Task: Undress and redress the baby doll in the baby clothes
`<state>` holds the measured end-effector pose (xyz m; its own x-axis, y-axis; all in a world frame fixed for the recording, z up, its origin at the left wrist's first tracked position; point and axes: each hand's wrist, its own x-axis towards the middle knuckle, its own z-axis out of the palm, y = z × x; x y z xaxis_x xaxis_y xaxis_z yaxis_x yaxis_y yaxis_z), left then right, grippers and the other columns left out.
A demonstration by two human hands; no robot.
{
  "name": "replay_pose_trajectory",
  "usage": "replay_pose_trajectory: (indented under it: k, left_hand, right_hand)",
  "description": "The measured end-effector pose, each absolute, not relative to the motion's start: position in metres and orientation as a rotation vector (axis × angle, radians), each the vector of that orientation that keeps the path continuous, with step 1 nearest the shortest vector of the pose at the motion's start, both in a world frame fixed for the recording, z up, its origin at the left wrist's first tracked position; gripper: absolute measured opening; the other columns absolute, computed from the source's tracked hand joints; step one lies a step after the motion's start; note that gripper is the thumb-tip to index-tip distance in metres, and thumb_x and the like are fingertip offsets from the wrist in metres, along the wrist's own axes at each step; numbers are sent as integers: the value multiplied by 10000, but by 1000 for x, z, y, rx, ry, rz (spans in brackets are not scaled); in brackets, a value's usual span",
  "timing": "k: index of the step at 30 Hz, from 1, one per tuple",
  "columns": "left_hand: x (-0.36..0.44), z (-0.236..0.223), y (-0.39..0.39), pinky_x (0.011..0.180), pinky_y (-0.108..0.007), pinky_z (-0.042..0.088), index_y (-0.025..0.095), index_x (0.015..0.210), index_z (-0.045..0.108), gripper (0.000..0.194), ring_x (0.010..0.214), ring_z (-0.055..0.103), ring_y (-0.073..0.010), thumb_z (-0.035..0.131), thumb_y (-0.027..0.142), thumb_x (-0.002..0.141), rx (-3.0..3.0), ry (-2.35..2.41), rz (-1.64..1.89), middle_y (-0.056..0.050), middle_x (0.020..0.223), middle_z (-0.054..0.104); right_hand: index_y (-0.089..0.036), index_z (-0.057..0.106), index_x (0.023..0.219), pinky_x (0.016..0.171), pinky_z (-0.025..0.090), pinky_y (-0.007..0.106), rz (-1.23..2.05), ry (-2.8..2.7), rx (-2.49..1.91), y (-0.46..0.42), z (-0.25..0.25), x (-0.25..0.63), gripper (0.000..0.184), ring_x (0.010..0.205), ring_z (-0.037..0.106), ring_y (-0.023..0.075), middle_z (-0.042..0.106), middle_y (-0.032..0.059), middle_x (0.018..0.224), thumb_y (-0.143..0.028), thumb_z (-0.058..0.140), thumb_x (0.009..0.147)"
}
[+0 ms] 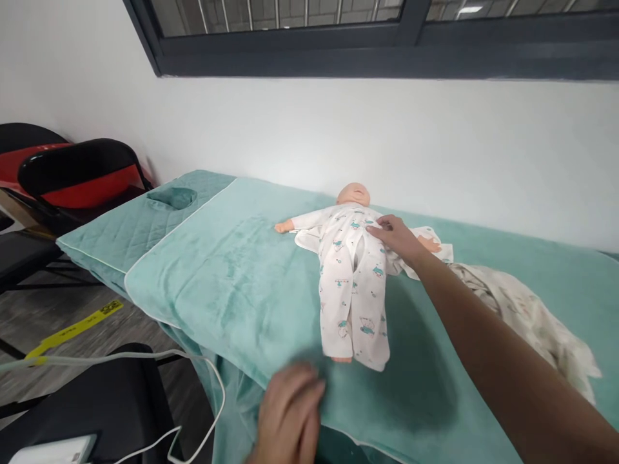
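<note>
A baby doll (354,193) lies on its back on the bed, head toward the wall, with its arms spread out. It is dressed in a white baby romper (368,316) with small green and dark prints. The romper gapes in a slit at the crotch, and one foot shows at the leg end. At the side of the doll's torso, my right hand (397,237) pinches the romper's fabric between thumb and fingers. My left hand (290,409), smeared by motion, is low near the bed's front edge, below the doll's feet and apart from them.
A green velvety cover (227,277) drapes the bed, which has a face hole (171,198) at its left end. Crumpled pale cloth (522,309) lies at right. Black chairs (80,167), a white cable (220,386) and a white device (55,449) are at left.
</note>
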<state>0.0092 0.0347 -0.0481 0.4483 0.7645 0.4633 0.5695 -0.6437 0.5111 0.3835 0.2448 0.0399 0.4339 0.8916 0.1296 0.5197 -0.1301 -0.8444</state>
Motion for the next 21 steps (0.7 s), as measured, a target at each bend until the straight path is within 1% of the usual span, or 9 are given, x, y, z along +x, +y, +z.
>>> replay_pose_trajectory:
  k: [2, 4, 5, 8, 11, 13, 16, 18, 21]
  left_hand:
    - [68, -18, 104, 990, -456, 522, 296, 1311, 548, 451, 1180, 595, -235, 530, 154, 884, 2273, 1024, 1331, -100, 1218, 647]
    - [118, 13, 177, 1045, -440, 473, 217, 1259, 551, 341, 1227, 546, -227, 502, 214, 921, 2133, 1083, 1364, -119, 1252, 610]
    - [138, 25, 210, 1090, -447, 429, 192, 1269, 534, 358, 1270, 509, -237, 520, 246, 916, 2108, 1095, 1306, -127, 1288, 584]
    - [180, 43, 284, 1166, -453, 318, 130, 1357, 449, 597, 1403, 367, -302, 654, 348, 839, 2049, 1095, 1047, -185, 1450, 443]
    - [198, 39, 316, 1161, -459, 296, 106, 1423, 377, 827, 1433, 299, -353, 714, 494, 775, 2069, 1039, 854, -225, 1514, 344]
    - [203, 31, 320, 1126, -456, 327, 132, 1408, 410, 824, 1390, 342, -354, 708, 551, 763, 2124, 1023, 835, -201, 1470, 390]
    - [205, 21, 315, 1041, -434, 385, 178, 1295, 516, 686, 1255, 441, -318, 714, 557, 759, 2186, 1075, 948, -143, 1320, 495]
    - [205, 17, 311, 992, -412, 400, 174, 1179, 562, 574, 1160, 478, -285, 719, 541, 767, 2198, 1126, 1067, -117, 1194, 547]
    - [202, 12, 309, 891, -366, 411, 166, 985, 579, 418, 1003, 503, -237, 706, 516, 796, 2198, 1196, 1188, -77, 992, 584]
  right_hand:
    - [-226, 608, 1009, 836, 471, 373, 524, -1258, -1778, 249, 46, 387, 589, 1008, 551, 253, 556, 89, 1107, -595, 797, 589]
    - [-231, 597, 1013, 795, 455, 351, 519, -1323, -1742, 252, 50, 389, 599, 995, 549, 251, 583, 83, 1087, -584, 807, 577]
    - [-230, 592, 1002, 773, 444, 339, 515, -1356, -1735, 253, 51, 389, 587, 968, 549, 242, 597, 73, 1060, -579, 805, 580]
    - [-227, 559, 877, 688, 394, 306, 483, -1414, -1778, 255, 48, 389, 477, 809, 517, 192, 587, 11, 866, -563, 776, 617]
    - [-233, 454, 710, 626, 332, 293, 413, -1443, -1803, 252, 39, 386, 422, 676, 426, 155, 467, -40, 680, -547, 734, 670]
    - [-234, 391, 655, 624, 320, 296, 330, -1432, -1761, 248, 31, 383, 447, 659, 398, 152, 427, -43, 642, -549, 702, 713]
    - [-234, 360, 630, 638, 337, 305, 219, -1332, -1676, 241, 19, 376, 457, 654, 399, 154, 413, -42, 621, -556, 654, 769]
    - [-238, 391, 635, 652, 359, 314, 179, -1305, -1643, 240, 14, 374, 431, 659, 421, 161, 436, -38, 628, -553, 643, 785]
    - [-247, 478, 660, 728, 401, 350, 124, -1383, -1629, 239, 12, 374, 376, 758, 490, 202, 539, -3, 701, -562, 609, 817]
